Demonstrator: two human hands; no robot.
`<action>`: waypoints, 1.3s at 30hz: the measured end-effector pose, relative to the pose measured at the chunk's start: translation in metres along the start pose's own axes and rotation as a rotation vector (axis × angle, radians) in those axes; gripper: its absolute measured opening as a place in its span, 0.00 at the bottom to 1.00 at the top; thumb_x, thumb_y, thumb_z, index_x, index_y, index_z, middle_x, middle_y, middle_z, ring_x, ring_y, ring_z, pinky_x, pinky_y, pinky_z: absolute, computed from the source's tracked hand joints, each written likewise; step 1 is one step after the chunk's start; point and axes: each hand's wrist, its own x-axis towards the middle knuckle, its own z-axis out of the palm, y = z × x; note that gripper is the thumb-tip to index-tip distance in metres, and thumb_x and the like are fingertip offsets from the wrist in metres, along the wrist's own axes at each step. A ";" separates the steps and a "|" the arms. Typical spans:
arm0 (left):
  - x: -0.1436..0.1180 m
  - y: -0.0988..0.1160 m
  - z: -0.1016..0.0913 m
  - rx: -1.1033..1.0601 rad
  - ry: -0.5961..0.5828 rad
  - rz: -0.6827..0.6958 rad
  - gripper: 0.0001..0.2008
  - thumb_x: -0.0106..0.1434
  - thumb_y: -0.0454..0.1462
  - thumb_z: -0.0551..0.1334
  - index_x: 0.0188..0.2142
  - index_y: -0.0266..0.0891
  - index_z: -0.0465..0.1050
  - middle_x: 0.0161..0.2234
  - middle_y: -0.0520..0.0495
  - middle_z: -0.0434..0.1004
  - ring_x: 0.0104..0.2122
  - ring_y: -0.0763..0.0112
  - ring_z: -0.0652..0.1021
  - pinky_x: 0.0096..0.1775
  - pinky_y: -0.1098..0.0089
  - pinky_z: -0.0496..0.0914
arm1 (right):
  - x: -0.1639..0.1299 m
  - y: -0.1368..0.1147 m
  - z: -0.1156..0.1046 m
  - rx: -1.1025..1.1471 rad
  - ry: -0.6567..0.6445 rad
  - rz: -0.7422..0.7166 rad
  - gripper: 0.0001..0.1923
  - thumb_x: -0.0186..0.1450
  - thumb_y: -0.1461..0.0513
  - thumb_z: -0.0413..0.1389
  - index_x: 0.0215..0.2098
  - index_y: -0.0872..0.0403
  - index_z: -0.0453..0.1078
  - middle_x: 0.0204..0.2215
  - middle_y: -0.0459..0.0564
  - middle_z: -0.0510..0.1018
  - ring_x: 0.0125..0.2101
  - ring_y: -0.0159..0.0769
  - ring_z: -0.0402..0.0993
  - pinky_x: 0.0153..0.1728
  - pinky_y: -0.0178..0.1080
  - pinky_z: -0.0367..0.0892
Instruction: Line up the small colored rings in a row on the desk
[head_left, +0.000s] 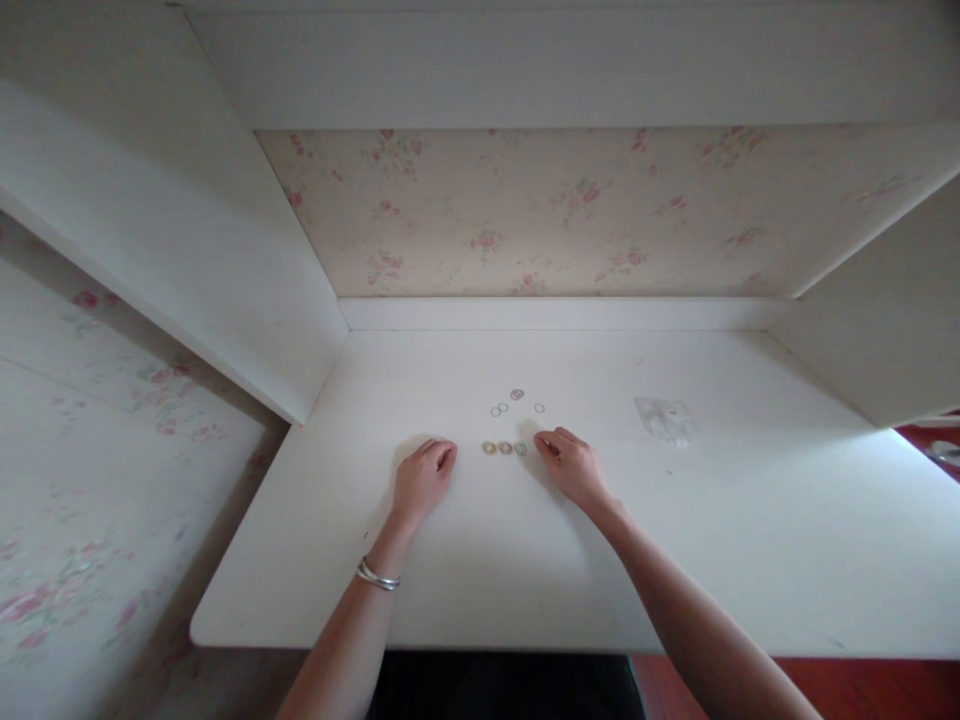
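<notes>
Resting on the white surface, both hands lie loosely curled and hold nothing. Three rings sit in a neat row between the left hand and right hand. Beyond the fingertips, four loose rings remain unaligned; a clear bag lies right.

Text on bench: none readable.
Plastic bag: clear, any print too small to tell.
Small rings: no marks legible.
Wallpaper: floral pattern only, no writing.
</notes>
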 end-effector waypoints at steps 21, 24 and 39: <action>-0.001 0.002 -0.001 -0.018 -0.005 -0.019 0.10 0.63 0.34 0.54 0.37 0.43 0.74 0.34 0.51 0.76 0.33 0.74 0.73 0.37 0.73 0.65 | 0.042 0.013 -0.009 -0.278 -0.181 0.053 0.18 0.69 0.57 0.41 0.40 0.50 0.72 0.38 0.51 0.72 0.31 0.33 0.70 0.27 0.34 0.55; -0.001 0.001 -0.001 -0.013 -0.007 -0.020 0.10 0.64 0.35 0.54 0.37 0.43 0.74 0.34 0.51 0.76 0.33 0.74 0.73 0.37 0.73 0.65 | 0.041 0.012 -0.008 -0.275 -0.178 0.062 0.17 0.70 0.58 0.41 0.40 0.51 0.71 0.39 0.51 0.72 0.31 0.33 0.70 0.27 0.34 0.55; -0.002 0.002 0.000 0.029 -0.003 0.016 0.10 0.65 0.36 0.53 0.36 0.43 0.73 0.32 0.52 0.75 0.31 0.74 0.73 0.35 0.74 0.64 | -0.006 0.003 -0.010 -0.061 -0.056 -0.045 0.15 0.69 0.58 0.41 0.40 0.51 0.69 0.36 0.49 0.72 0.33 0.33 0.70 0.32 0.33 0.59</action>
